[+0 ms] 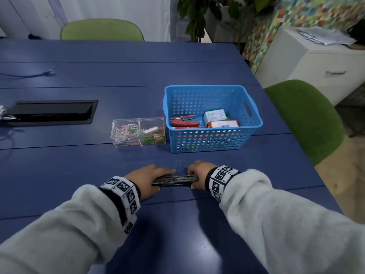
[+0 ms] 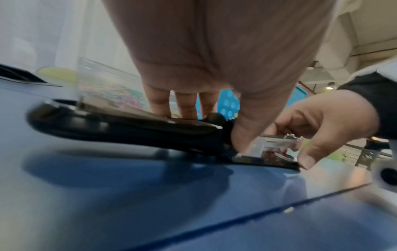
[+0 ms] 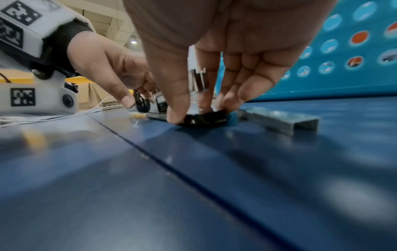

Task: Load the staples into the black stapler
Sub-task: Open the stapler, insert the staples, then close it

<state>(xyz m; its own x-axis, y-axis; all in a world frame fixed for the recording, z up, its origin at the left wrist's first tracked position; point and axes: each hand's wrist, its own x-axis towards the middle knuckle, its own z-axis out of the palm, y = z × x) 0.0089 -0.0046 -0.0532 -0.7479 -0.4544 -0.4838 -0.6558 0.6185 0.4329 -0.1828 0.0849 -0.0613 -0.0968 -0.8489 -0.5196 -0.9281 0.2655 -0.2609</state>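
The black stapler (image 1: 174, 178) lies lengthwise on the blue table (image 1: 177, 234) between my two hands, its metal magazine facing up. My left hand (image 1: 158, 175) grips its left part, the thumb (image 2: 242, 135) pressed on the near side and the fingers (image 2: 184, 105) behind. My right hand (image 1: 192, 175) pinches the stapler's right end (image 3: 204, 119) between thumb (image 3: 174, 108) and fingers. A strip of staples (image 3: 279, 120) lies loose on the table just right of that hand, in front of the basket; the head view does not show it.
A blue perforated basket (image 1: 213, 143) behind the hands holds a red stapler (image 1: 184, 122) and small boxes. To its left stands a clear two-part box of coloured paper clips (image 1: 138, 131). A black cable hatch (image 1: 53, 111) is at far left. A green chair (image 1: 304, 119) stands at the table's right edge.
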